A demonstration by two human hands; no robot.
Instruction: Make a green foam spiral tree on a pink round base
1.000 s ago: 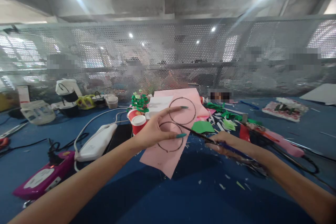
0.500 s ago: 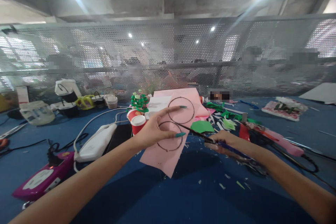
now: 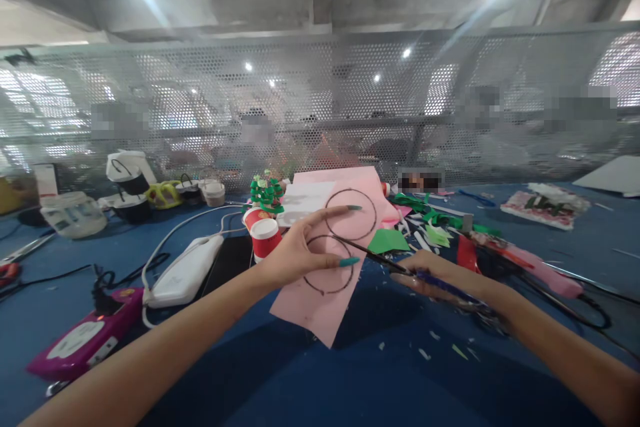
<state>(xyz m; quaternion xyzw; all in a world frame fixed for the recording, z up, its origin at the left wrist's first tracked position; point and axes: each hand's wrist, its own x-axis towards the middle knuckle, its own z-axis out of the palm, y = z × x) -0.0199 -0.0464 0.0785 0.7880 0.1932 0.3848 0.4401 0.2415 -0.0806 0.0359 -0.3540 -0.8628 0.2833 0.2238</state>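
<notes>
A pink sheet of paper (image 3: 318,319) with two dark circle outlines hangs tilted over the blue table. My left hand (image 3: 295,250) grips it from the left; thumb and index finger lie across its face, and the other fingers are hidden behind it. In my right hand (image 3: 425,272) are scissors (image 3: 373,253) with a dark blue handle. Their blades point left and reach into the sheet's right side, between the two circles. Whether the blades are parted I cannot tell.
Red cups (image 3: 265,240), a small green paper tree (image 3: 267,192) and a black phone (image 3: 229,268) stand or lie left of the sheet. A white power bank (image 3: 187,272) and purple power strip (image 3: 85,337) are further left. Green scraps (image 3: 388,241) and a pink glue gun (image 3: 543,267) lie right.
The sheet and my left hand have shifted slightly right and the sheet's bottom corner sits a bit lower. The scissor blades stay between the circles, and both grips are the same.
</notes>
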